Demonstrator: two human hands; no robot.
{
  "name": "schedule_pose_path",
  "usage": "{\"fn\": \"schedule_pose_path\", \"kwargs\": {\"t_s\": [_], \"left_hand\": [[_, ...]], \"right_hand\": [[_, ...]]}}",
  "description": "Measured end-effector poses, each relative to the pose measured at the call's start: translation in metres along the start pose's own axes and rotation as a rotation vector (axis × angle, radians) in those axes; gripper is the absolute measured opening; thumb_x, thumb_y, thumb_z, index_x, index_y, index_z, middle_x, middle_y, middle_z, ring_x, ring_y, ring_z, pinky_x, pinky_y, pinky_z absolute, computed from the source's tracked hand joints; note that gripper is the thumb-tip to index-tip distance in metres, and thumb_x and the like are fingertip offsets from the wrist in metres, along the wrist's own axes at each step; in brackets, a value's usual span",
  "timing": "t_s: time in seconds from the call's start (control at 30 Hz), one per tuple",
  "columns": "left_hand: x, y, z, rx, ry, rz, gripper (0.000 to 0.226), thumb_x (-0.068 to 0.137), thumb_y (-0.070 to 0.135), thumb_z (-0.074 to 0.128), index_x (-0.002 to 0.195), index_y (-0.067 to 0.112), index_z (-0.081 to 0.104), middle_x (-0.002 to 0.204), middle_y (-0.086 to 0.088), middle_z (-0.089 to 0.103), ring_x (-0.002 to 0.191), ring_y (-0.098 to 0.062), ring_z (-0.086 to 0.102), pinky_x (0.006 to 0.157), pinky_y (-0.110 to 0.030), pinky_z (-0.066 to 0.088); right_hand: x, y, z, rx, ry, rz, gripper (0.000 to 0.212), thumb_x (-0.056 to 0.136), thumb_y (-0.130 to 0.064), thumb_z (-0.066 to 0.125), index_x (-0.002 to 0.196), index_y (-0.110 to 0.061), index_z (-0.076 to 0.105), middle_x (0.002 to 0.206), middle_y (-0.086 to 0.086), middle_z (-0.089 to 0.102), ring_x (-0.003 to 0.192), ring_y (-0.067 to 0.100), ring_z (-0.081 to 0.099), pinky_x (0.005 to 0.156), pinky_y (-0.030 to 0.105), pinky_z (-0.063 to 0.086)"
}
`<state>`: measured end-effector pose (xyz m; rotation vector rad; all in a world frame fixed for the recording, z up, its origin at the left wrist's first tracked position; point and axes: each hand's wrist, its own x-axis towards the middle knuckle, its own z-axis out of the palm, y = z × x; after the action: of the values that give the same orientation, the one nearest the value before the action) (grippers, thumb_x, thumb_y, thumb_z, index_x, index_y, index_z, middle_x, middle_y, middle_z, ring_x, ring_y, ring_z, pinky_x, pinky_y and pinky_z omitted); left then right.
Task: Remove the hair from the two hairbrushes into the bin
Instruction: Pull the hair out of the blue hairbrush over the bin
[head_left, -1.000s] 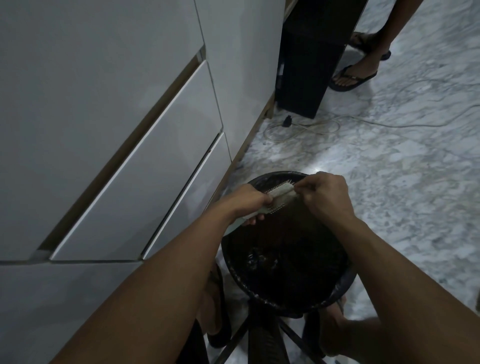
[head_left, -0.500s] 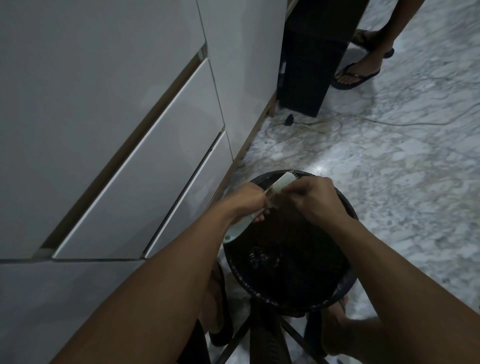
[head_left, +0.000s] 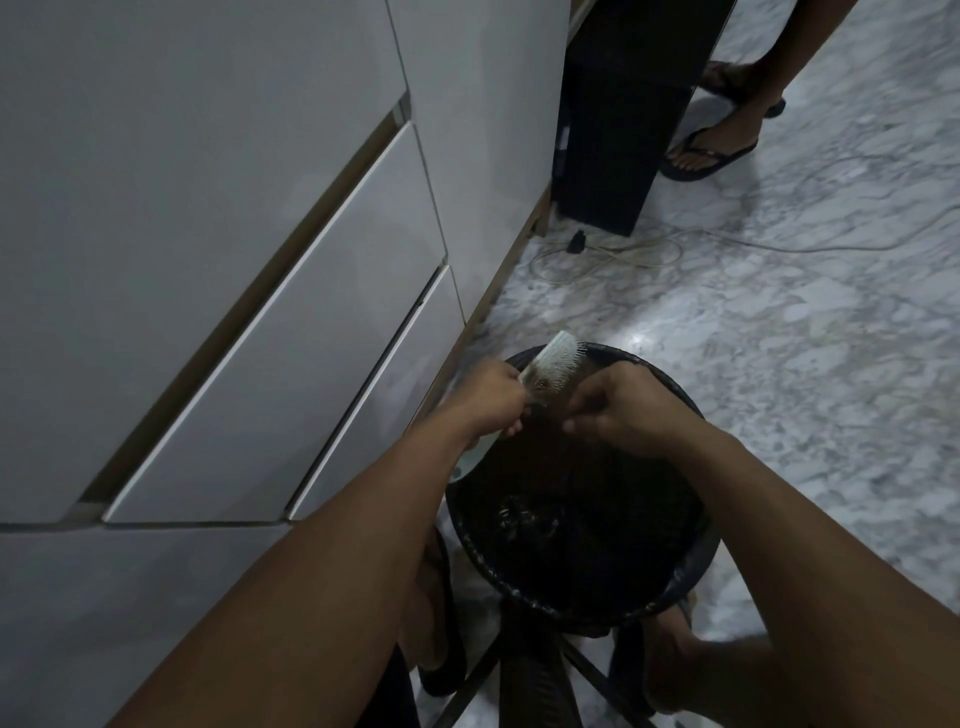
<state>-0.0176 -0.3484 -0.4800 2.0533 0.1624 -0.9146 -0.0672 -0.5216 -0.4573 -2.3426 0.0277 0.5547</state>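
A pale hairbrush (head_left: 556, 362) with white bristles is held over the round black bin (head_left: 696, 551), its head pointing up and away, its handle end poking out below my fist. My left hand (head_left: 493, 397) is closed around the brush near the base of the head. My right hand (head_left: 618, 402) sits just right of the brush over the bin, its fingers pinched together at the lower bristles; dark hair strands seem to hang there, too dim to be sure. A dark clump of hair (head_left: 524, 519) lies inside the bin. No second brush is visible.
White cabinet drawers (head_left: 291, 332) run along the left. A black box (head_left: 618, 119) stands against them farther back, with a thin cable (head_left: 613, 254) looped on the marble floor. Another person's sandalled feet (head_left: 711, 150) stand at the top right. My own feet flank the bin.
The brush head has tilted up and away from flat. My right hand has slid from the far end of the bristles down toward the base, nearer to me.
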Motion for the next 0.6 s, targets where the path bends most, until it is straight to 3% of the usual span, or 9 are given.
{"fn": "schedule_pose_path", "kwargs": {"t_s": [0.07,0.17,0.23,0.4,0.53,0.6], "left_hand": [[-0.004,0.005,0.000,-0.034,-0.009,-0.013,0.015,0.091,0.002,0.051,0.085,-0.002,0.064,0.070,-0.019,0.063,0.050,-0.023,0.057,0.051,-0.030,0.047],[-0.012,0.013,0.000,-0.065,-0.041,-0.036,0.019,0.090,-0.003,0.044,0.090,-0.009,0.062,0.062,-0.019,0.059,0.048,-0.024,0.056,0.045,-0.026,0.045],[-0.014,0.015,0.000,-0.066,-0.064,-0.039,0.017,0.089,-0.003,0.046,0.088,-0.007,0.062,0.064,-0.020,0.060,0.050,-0.025,0.057,0.048,-0.027,0.047],[-0.013,0.012,-0.001,-0.004,-0.112,-0.010,0.021,0.097,0.001,0.046,0.105,-0.009,0.062,0.066,-0.016,0.061,0.053,-0.021,0.060,0.046,-0.025,0.050],[-0.009,0.006,-0.009,-0.020,-0.031,0.008,0.025,0.102,0.008,0.045,0.114,-0.009,0.059,0.066,-0.016,0.059,0.052,-0.020,0.057,0.049,-0.027,0.048],[-0.008,0.004,-0.012,-0.026,-0.018,-0.003,0.024,0.101,0.007,0.046,0.113,-0.010,0.059,0.066,-0.016,0.058,0.052,-0.020,0.057,0.049,-0.028,0.048]], "right_hand": [[0.001,0.002,0.003,-0.024,0.083,-0.005,0.007,0.075,-0.028,0.077,0.075,-0.023,0.071,0.073,-0.006,0.070,0.070,0.008,0.065,0.063,0.022,0.047],[0.000,0.001,0.010,-0.041,0.180,-0.001,0.037,0.070,-0.054,0.073,0.083,-0.020,0.064,0.077,-0.007,0.067,0.072,0.012,0.062,0.064,0.031,0.050],[0.000,-0.002,0.012,-0.068,0.218,-0.011,0.045,0.069,-0.060,0.072,0.087,-0.020,0.063,0.080,-0.010,0.065,0.072,0.010,0.060,0.064,0.031,0.050],[0.003,0.000,0.015,-0.096,0.286,-0.085,0.013,0.085,-0.029,0.063,0.085,-0.017,0.067,0.077,0.006,0.069,0.074,0.029,0.063,0.066,0.042,0.051],[0.002,0.000,0.007,-0.019,0.369,-0.019,0.021,0.086,-0.009,0.060,0.100,-0.013,0.075,0.096,0.011,0.075,0.091,0.031,0.066,0.081,0.033,0.051],[0.004,0.007,0.002,0.039,0.468,0.057,0.022,0.083,-0.005,0.059,0.095,-0.011,0.075,0.090,0.013,0.075,0.089,0.031,0.067,0.080,0.037,0.054]]}}
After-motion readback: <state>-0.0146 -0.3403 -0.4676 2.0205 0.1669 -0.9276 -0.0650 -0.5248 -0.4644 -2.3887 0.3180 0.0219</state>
